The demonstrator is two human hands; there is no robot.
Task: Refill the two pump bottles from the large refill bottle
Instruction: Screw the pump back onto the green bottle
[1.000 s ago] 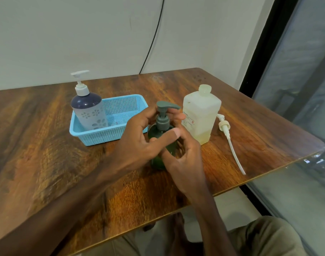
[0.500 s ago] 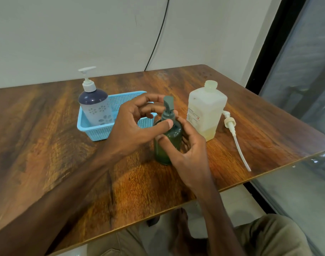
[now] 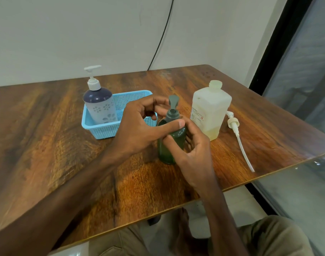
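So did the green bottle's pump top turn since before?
Yes. The pump top pointed sideways at the refill bottle; now it has swung away from it. The left hand grips it; the right hand holds the green bottle.

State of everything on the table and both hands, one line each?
Green bottle: upright, pump on, held by both hands.
Left hand: grips green bottle's neck.
Right hand: grips its body.
Purple bottle: upright in basket, pump on.
Refill bottle: upright, uncapped, nearly empty.
Loose pump: lying on table.
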